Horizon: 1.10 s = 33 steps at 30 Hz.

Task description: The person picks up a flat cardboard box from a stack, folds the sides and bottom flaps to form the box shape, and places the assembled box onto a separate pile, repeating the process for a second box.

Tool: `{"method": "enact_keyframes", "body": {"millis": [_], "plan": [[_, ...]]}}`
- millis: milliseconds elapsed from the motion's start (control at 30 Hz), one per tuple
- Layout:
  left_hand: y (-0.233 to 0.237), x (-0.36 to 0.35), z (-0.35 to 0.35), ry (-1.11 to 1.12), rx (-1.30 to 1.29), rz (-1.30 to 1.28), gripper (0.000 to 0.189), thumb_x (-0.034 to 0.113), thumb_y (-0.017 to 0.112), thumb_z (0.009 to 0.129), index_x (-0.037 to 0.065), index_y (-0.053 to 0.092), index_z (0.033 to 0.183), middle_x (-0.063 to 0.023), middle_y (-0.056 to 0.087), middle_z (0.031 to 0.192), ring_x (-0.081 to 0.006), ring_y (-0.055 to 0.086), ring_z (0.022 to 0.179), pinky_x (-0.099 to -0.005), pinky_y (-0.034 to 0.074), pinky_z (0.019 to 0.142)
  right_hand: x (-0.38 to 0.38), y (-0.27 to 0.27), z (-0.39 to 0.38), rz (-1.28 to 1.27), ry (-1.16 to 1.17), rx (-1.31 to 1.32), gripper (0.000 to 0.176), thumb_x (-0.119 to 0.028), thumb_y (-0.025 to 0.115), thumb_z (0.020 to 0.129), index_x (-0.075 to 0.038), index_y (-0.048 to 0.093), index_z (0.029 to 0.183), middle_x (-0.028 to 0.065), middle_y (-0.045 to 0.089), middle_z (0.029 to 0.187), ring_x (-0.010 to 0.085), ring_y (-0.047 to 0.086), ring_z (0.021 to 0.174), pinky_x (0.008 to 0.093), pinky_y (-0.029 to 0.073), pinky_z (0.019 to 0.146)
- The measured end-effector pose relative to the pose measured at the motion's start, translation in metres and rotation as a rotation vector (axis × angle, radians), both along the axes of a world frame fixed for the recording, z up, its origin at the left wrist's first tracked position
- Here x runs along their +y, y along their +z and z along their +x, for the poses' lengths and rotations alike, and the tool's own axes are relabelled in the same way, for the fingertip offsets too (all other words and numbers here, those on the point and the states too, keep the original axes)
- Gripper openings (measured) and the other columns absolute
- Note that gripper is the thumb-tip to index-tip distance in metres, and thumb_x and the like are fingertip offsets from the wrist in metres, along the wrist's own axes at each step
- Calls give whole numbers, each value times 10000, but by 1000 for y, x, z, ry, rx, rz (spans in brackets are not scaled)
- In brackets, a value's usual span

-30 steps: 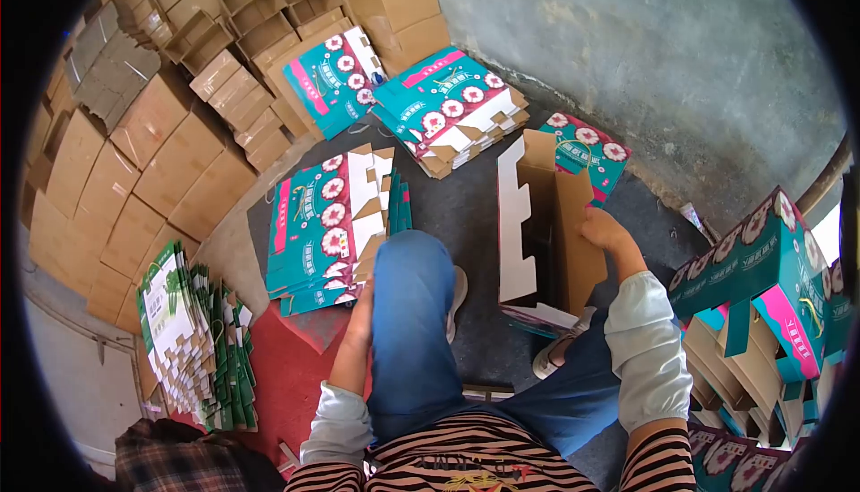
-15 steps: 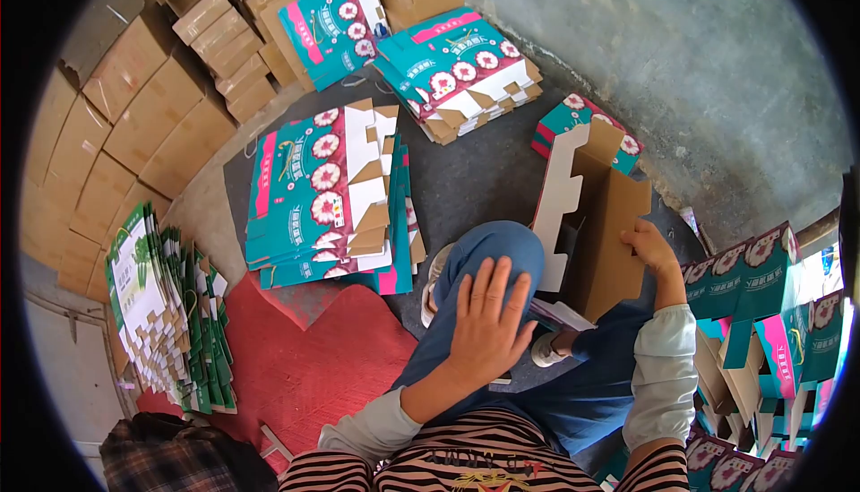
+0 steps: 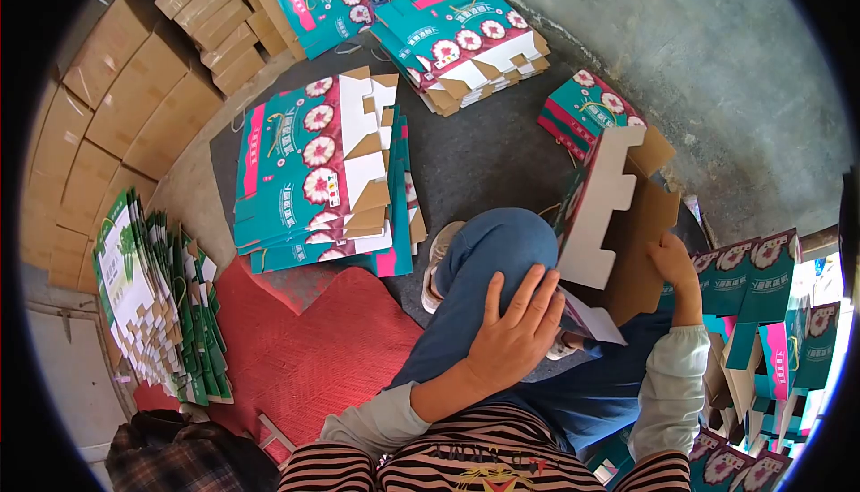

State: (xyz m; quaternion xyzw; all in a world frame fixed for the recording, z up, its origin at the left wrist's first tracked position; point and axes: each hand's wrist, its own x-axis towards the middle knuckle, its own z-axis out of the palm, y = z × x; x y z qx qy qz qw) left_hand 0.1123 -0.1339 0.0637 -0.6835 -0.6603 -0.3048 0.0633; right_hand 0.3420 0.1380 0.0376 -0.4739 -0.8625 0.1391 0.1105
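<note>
My right hand [image 3: 674, 263] is closed on the right edge of a carton [image 3: 647, 239], whose brown inside shows. The carton's flaps stand unfolded, with a notched white flap [image 3: 606, 198] on its left side. It stands tilted between my legs; its lower part is partly hidden. My left hand [image 3: 518, 329] lies on my left knee with the fingers stretched out, its fingertips close to the carton's lower white flap [image 3: 591, 315]. Nothing is held in it.
Flat teal cartons lie in a near stack [image 3: 300, 165] and a far stack [image 3: 466, 39]. A teal box [image 3: 587, 107] sits by the wall. Opened cartons [image 3: 748, 281] pile up at right, green folded cartons [image 3: 161, 304] at left. Brown boxes [image 3: 125, 89] line the back left; red cloth [image 3: 305, 340] lies beside me.
The carton has shifted right and turned, so more of its left printed side shows. My left hand has slid right along the knee toward it. The view has also moved slightly.
</note>
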Motion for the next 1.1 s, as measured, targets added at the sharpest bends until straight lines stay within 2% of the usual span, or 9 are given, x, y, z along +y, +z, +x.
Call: {"method": "enact_keyframes", "body": {"millis": [200, 300, 367, 433, 533, 600, 633, 767, 1100], "plan": [[8, -1, -6, -151, -297, 64, 408, 219, 685, 779, 73, 601, 1151, -147, 496, 1329, -312, 467, 1233, -562, 263, 1027, -37, 72, -45, -254, -285, -129, 334, -296, 525, 889, 20, 629, 916, 218, 654, 784, 386, 637, 756, 461, 485, 693], [14, -4, -18, -205, -459, 95, 425, 165, 691, 778, 60, 582, 1175, -161, 497, 1327, -328, 496, 1200, -509, 328, 1010, -43, 79, -43, 52, -180, -309, 301, -279, 511, 914, -3, 633, 905, 182, 656, 725, 355, 644, 722, 443, 485, 661], [31, -4, -37, -218, -598, 200, 448, 106, 708, 760, 29, 576, 1181, -176, 530, 1270, -323, 534, 1140, -445, 402, 954, -61, 109, -55, 220, -61, -178, 266, -237, 520, 914, 7, 625, 931, 137, 649, 690, 280, 648, 647, 383, 483, 612], [77, -20, -64, -147, -541, 219, 471, 90, 723, 733, 1, 568, 1169, -217, 558, 1232, -324, 556, 1124, -450, 431, 934, -101, 155, -83, 39, 29, 346, 197, -157, 543, 900, 20, 614, 948, 106, 623, 683, 201, 616, 610, 334, 466, 593], [144, -45, -94, -207, -561, 903, 521, 320, 586, 830, -80, 512, 1155, -297, 564, 1044, -354, 581, 876, -425, 474, 748, -165, 208, -86, 286, 264, 724, 234, -159, 634, 806, 50, 605, 907, 124, 611, 755, 212, 589, 638, 351, 464, 612], [183, -65, -109, -223, -467, 1265, 566, 381, 536, 857, -102, 494, 1148, -308, 559, 995, -352, 583, 793, -414, 482, 690, -181, 229, -40, 510, 575, 693, 287, -209, 485, 923, 8, 587, 1079, 153, 616, 912, 268, 612, 770, 361, 495, 683], [195, -81, -113, -310, -424, 1246, 565, 382, 536, 857, -99, 493, 1150, -305, 559, 996, -350, 582, 792, -414, 480, 690, -208, 264, -76, 193, 721, 817, 270, -272, 487, 937, -65, 586, 1081, 59, 597, 922, 232, 573, 737, 371, 453, 649], [216, -111, -120, -397, -399, 1052, 561, 385, 536, 860, -89, 490, 1158, -296, 558, 1000, -345, 580, 789, -411, 475, 689, -197, 262, -62, 329, 854, 998, 210, -336, 533, 909, -135, 552, 849, -32, 533, 806, 102, 504, 701, 255, 384, 623], [189, -89, -130, -360, -427, 1028, 554, 392, 535, 867, -63, 483, 1178, -273, 556, 1009, -332, 575, 782, -404, 462, 685, -176, 247, -88, 261, 890, 1360, 187, -309, 541, 901, -132, 563, 847, -31, 544, 804, 100, 517, 704, 254, 392, 615]]}}
